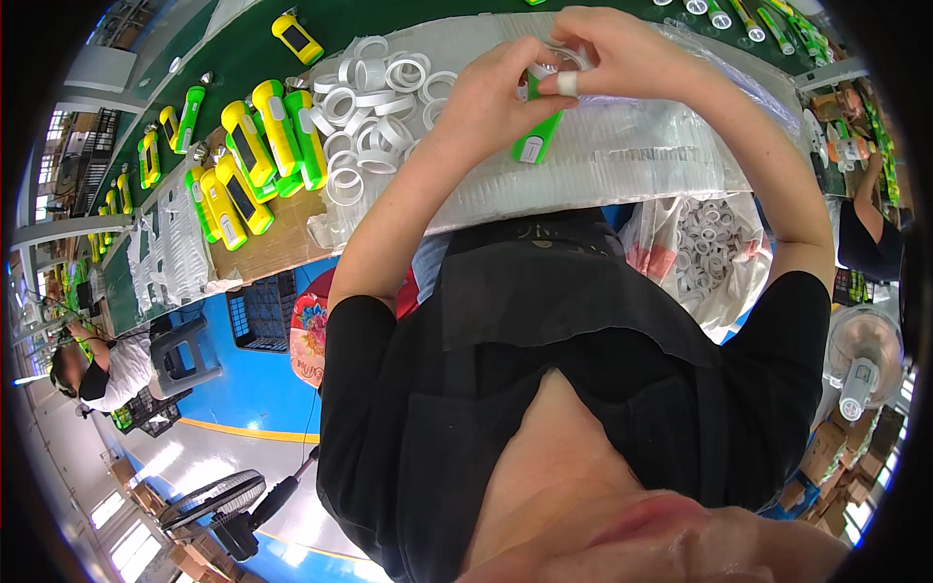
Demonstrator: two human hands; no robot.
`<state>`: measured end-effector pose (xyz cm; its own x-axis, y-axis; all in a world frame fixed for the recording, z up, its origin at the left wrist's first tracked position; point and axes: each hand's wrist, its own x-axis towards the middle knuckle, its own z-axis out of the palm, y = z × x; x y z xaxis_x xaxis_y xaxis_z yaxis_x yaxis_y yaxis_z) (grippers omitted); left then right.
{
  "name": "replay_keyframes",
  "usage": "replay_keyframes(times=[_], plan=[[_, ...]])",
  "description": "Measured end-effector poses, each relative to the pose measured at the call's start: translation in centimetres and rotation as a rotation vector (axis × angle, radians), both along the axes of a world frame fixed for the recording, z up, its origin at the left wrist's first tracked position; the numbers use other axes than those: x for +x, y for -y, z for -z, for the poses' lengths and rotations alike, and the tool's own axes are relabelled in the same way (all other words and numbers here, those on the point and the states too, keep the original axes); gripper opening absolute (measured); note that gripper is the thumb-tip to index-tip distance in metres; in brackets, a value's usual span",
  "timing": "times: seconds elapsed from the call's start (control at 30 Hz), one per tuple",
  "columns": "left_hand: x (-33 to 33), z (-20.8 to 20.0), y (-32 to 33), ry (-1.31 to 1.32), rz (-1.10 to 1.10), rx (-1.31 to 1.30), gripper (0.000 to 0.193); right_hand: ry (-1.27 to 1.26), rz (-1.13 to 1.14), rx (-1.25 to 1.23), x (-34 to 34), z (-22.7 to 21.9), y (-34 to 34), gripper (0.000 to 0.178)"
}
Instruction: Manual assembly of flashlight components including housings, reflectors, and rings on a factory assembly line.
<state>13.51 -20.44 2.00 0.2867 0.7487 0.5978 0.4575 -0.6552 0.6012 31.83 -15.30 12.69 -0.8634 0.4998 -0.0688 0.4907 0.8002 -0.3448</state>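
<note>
A green flashlight (535, 144) stands over the plastic-covered worktop, its lower body showing beneath my hands. My left hand (494, 92) has its fingers curled round the upper part. From the other side my right hand (622, 53) grips at the flashlight's head, thumb and forefinger bent around a pale round rim (575, 58). White tape (567, 84) wraps my right thumb. My fingers hide most of the head, so I cannot tell whether the rim is a separate ring. Just left of my left hand lies a heap of loose white rings (374, 102).
Yellow-and-green flashlights (255, 146) lie grouped left of the rings. More flashlights with clear heads (719, 15) lie far right. A sack of rings (708, 248) hangs below the table edge. A fan (219, 500), a stool (185, 358) and a seated person (112, 374) are left.
</note>
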Motion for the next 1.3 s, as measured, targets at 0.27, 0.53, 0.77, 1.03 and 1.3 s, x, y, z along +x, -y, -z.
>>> replay_keyframes(times=[0.27,0.53,0.77,1.03,1.3], plan=[[0.2,0.0,-0.1,-0.001,-0.023,-0.063,0.037,-0.059,0.128,0.147,0.4,2.2,-0.9,0.060],[-0.2,0.4,-0.7,0.015,-0.013,-0.011,0.044,-0.324,-0.001,0.088,0.8,4.6,-1.2,0.031],[-2.4,-1.3,1.2,0.174,0.624,-0.564,0.110,-0.612,0.039,-0.063,3.8,0.4,4.3,0.049],[0.1,-1.4,-8.0,-0.204,0.218,-0.398,0.066,-0.699,0.528,0.304,3.7,8.5,-4.6,0.034],[2.2,2.0,-24.8,-0.341,-0.227,-0.672,0.093,-0.744,1.080,0.436,6.6,14.8,-23.4,0.052]])
